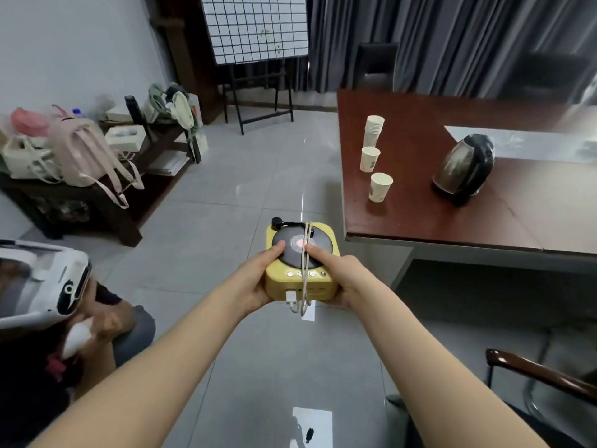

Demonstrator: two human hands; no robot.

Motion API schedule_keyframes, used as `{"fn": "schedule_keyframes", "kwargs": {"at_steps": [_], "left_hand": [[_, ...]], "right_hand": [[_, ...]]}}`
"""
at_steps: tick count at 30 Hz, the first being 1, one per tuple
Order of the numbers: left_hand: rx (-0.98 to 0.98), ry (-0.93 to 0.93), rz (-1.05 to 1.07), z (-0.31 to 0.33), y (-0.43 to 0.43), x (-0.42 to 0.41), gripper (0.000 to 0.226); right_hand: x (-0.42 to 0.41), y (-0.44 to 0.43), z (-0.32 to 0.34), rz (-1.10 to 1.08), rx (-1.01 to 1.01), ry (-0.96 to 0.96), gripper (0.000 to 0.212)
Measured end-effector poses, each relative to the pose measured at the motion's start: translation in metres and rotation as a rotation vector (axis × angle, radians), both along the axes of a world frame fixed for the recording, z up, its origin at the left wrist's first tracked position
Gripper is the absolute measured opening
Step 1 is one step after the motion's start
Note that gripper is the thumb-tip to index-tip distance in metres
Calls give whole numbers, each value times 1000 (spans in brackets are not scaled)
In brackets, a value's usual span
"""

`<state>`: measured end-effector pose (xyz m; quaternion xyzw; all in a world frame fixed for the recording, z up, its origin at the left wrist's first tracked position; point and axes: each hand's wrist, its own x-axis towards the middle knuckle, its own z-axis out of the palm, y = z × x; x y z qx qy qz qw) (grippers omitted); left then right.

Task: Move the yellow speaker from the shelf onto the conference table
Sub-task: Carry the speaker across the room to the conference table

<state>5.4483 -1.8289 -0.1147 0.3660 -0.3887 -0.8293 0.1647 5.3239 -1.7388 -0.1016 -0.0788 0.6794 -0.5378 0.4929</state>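
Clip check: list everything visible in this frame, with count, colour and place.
speaker: one, yellow, held above the floor
cable: one, white, wrapped round the speaker
table: one, reddish-brown, right
paper cups: two singles and a stack, white, on the table
kettle: one, steel and black, on the table
shelf: one, dark, left, bearing bags
grid board: one, white, at back
headset: one, white, lower left
left hand: grips the speaker's left side
right hand: grips its right side
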Motion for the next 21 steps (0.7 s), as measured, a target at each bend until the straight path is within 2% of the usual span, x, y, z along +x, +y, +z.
{"fn": "schedule_keyframes", "kwargs": {"at_steps": [6,9,14,21], "left_hand": [[7,10,-56,-7,-51,-27,24],[16,25,-70,-10,-70,-41,23],[19,23,-78,-17,-108,-74,23],[0,-8,-66,-10,-183,-143,25]], "right_hand": [[-20,-46,-3,-75,4,-3,69],[-32,-64,-6,-79,13,-17,83],[-67,-100,-10,-84,34,-2,67],[-136,-175,-7,-79,28,-5,70]]}}
